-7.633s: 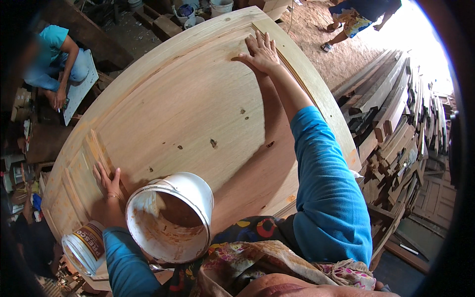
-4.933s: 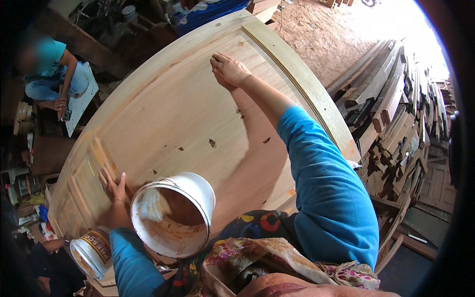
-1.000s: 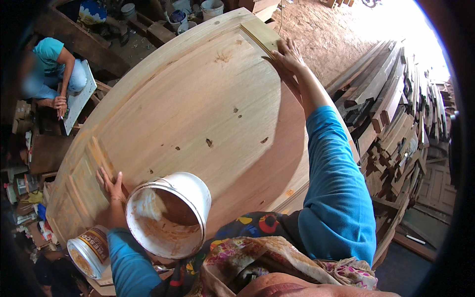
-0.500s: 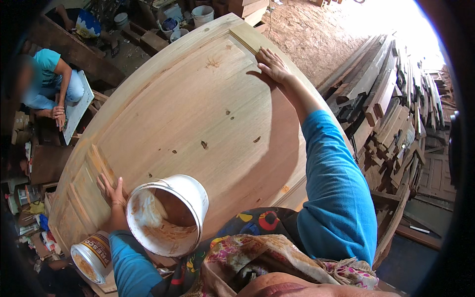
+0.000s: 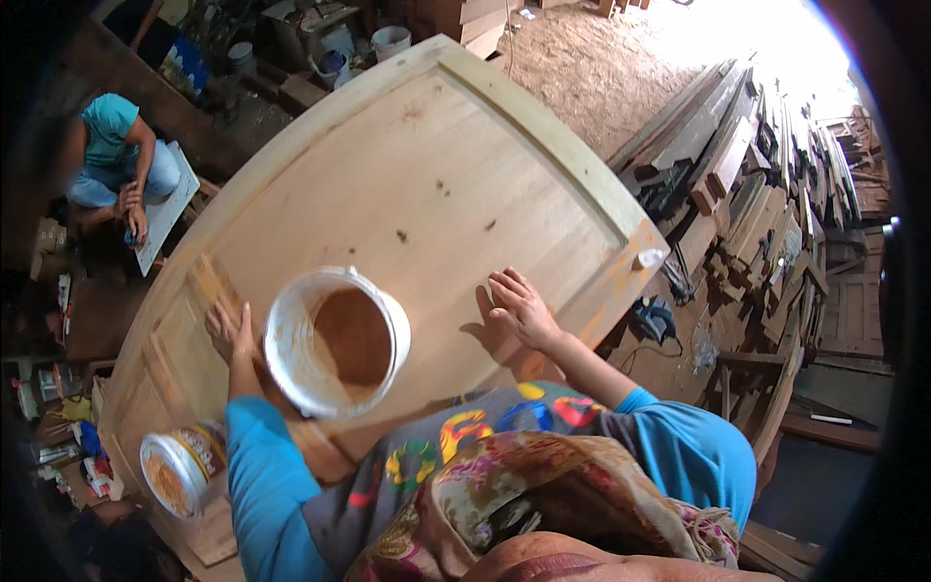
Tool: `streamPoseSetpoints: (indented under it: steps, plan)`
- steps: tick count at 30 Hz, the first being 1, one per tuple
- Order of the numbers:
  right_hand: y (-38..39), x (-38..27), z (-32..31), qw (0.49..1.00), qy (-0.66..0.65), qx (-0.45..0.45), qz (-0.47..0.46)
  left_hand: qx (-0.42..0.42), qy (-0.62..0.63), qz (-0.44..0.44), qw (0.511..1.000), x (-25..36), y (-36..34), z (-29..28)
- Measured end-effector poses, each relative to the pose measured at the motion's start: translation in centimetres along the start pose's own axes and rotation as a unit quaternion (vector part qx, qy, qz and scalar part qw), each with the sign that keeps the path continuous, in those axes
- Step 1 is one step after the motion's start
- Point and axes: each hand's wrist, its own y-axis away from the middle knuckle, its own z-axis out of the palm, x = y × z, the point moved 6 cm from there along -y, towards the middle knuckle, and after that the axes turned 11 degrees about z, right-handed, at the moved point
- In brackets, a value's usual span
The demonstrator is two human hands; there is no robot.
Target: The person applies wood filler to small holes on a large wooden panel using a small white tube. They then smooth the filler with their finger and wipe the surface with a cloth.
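A large wooden panelled door (image 5: 330, 209) lies flat in front of me, with dark knots and orange-brown patches along its frame. My left hand (image 5: 230, 332) rests on its left side with fingers spread and nothing held. Right beside that hand is a white bucket (image 5: 287, 339), whose inside is smeared with brown residue. Over the door's right part, my right hand (image 5: 524, 310) is open and empty, its shadow falling on the wood beside it. A smaller tub (image 5: 202, 454) of orange-brown paste lies tipped toward the lower left corner of the door.
A small white object (image 5: 650, 258) sits on the door's right corner, with a dark tool-like item (image 5: 655, 320) and cord beyond it. Stacked timber (image 5: 722, 170) fills the right. At the left a person (image 5: 121, 160) crouches by a pale board (image 5: 173, 215). More buckets (image 5: 391, 41) stand behind.
My right hand has drawn back from the far edge of the door toward my body. The white bucket appears higher in view. My left hand stays at the door's left side.
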Motion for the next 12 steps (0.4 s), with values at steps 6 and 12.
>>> streamPoseSetpoints:
  steps: [6,12]
  plan:
    - [7.8,-0.8,-1.7,0.983,0.177,-0.046,0.013,0.048,0.094,0.011,0.994,-1.9,1.3,1.3]
    - [12.5,-3.2,-4.0,0.986,0.156,0.034,0.058,0.003,0.257,0.028,0.966,-4.8,-0.4,2.1]
